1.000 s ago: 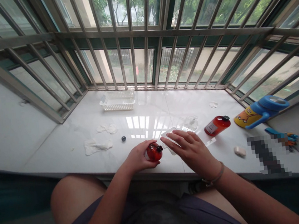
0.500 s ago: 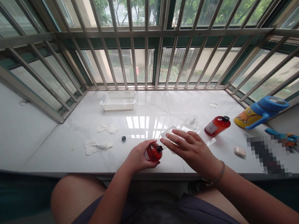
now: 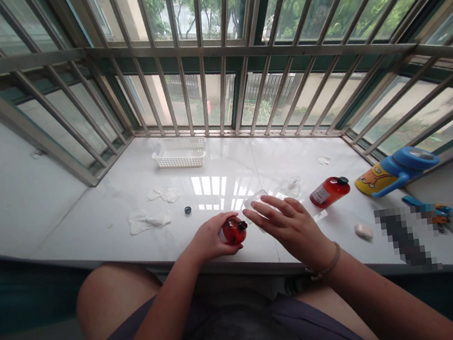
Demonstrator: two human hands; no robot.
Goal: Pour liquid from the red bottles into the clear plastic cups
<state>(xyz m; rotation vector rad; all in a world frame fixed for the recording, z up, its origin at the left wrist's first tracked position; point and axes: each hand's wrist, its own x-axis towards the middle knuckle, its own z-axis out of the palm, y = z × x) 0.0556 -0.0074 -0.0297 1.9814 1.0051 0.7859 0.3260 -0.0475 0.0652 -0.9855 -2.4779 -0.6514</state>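
Note:
My left hand point(image 3: 212, 238) is wrapped round a red bottle point(image 3: 232, 231), which is tilted with its uncapped dark neck toward my right hand point(image 3: 283, 221). The fingers of my right hand are stretched out over a clear plastic item point(image 3: 257, 196) on the white ledge; whether anything small sits under the palm is hidden. A loose black cap point(image 3: 187, 210) lies left of the bottle. Farther right, a second red bottle point(image 3: 329, 191) with a black cap leans over on the ledge.
A white perforated basket point(image 3: 179, 156) stands near the barred window. Crumpled white tissues point(image 3: 149, 221) lie at left. On the right are a blue and yellow flask point(image 3: 394, 171), a pale small block point(image 3: 363, 231), blue-handled tools point(image 3: 427, 207) and a pixelated dark patch.

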